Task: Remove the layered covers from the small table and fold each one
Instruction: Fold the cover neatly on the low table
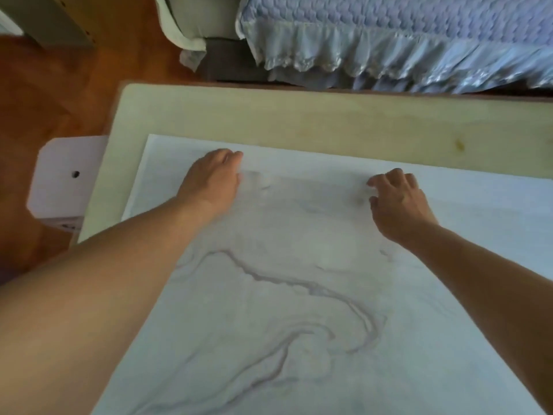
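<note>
Left hand [214, 181] flat, right hand [398, 202] curled on cover [269, 310]

Two bare forearms are seen; no sleeves, rings or watches are worn on left hand [211, 181] or right hand [398, 202].

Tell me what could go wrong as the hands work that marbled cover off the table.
The marbled cover lies flat and thin, so the right hand may fail to pinch its edge. The left hand rests on the same sheet and could pin it. Blur hides whether anything is gripped.
</note>
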The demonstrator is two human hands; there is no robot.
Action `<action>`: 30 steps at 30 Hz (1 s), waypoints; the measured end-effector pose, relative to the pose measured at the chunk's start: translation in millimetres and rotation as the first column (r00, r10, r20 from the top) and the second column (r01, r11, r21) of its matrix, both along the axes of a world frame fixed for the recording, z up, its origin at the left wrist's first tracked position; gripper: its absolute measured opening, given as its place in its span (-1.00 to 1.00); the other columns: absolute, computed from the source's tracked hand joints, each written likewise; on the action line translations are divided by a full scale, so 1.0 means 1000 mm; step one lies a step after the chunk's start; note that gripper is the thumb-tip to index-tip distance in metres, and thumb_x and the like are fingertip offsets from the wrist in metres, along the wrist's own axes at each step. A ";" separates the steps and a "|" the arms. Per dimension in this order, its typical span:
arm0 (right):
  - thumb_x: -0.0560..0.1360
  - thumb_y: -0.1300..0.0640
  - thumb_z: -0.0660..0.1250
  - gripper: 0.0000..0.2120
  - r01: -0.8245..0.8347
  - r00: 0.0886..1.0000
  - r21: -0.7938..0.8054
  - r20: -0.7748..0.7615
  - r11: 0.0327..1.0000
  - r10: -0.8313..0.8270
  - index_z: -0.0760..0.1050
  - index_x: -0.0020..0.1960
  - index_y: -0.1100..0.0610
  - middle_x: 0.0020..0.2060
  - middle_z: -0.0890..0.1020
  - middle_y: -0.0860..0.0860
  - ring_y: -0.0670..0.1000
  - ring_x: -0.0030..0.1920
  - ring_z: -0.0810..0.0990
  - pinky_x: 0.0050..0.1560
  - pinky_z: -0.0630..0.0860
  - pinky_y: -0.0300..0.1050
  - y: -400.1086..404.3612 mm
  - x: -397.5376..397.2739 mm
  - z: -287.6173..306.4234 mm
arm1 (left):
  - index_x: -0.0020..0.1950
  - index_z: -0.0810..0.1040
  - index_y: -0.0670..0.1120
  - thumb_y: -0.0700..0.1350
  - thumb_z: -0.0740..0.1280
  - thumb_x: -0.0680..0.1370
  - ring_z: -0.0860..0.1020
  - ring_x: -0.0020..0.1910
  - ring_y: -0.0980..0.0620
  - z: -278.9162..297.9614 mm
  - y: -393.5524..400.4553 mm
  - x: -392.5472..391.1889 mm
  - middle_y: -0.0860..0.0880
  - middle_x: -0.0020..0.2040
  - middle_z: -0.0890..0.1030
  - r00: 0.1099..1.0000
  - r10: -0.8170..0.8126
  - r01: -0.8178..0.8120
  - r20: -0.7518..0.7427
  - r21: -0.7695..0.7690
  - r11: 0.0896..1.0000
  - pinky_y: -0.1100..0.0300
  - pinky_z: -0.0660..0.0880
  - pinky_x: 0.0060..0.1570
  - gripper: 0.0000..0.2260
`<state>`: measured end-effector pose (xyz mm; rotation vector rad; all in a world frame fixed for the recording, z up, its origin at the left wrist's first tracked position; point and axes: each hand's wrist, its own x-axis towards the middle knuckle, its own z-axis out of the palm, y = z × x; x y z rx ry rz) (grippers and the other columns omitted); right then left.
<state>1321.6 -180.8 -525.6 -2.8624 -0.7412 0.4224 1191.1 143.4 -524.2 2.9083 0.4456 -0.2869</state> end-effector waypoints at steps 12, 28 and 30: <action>0.55 0.23 0.36 -0.93 0.112 0.993 0.099 0.014 0.989 -0.114 0.54 -0.10 0.22 -0.12 0.53 0.16 0.26 -0.06 0.45 -0.06 0.46 0.15 0.021 0.021 -0.004 | 0.01 0.34 -0.02 -0.10 0.16 0.70 0.42 0.15 -0.14 0.011 0.055 0.017 -0.07 0.10 0.46 0.987 -0.057 0.060 -0.153 0.014 0.998 -0.01 0.34 0.10 -0.92; 0.54 0.02 0.36 -0.75 0.078 0.996 -0.022 -0.040 0.997 -0.078 0.55 0.18 0.08 0.10 0.59 0.09 0.23 0.17 0.47 0.20 0.37 0.06 0.109 0.024 0.007 | 0.28 0.53 -0.08 0.16 0.47 0.47 0.39 0.27 -0.29 -0.010 0.113 -0.025 -0.23 0.27 0.47 0.848 0.523 -0.529 0.087 0.081 0.845 -0.17 0.36 0.23 -0.51; 0.57 -0.01 0.34 -0.75 0.066 0.995 0.054 -0.072 0.996 -0.062 0.54 0.20 0.05 0.11 0.57 0.06 0.20 0.18 0.46 0.18 0.36 0.05 0.140 0.010 0.003 | 0.42 0.42 -0.05 0.18 0.45 0.49 0.34 0.35 -0.29 -0.003 0.123 -0.029 -0.23 0.37 0.38 0.715 0.699 -0.700 0.013 -0.004 0.715 -0.20 0.37 0.26 -0.41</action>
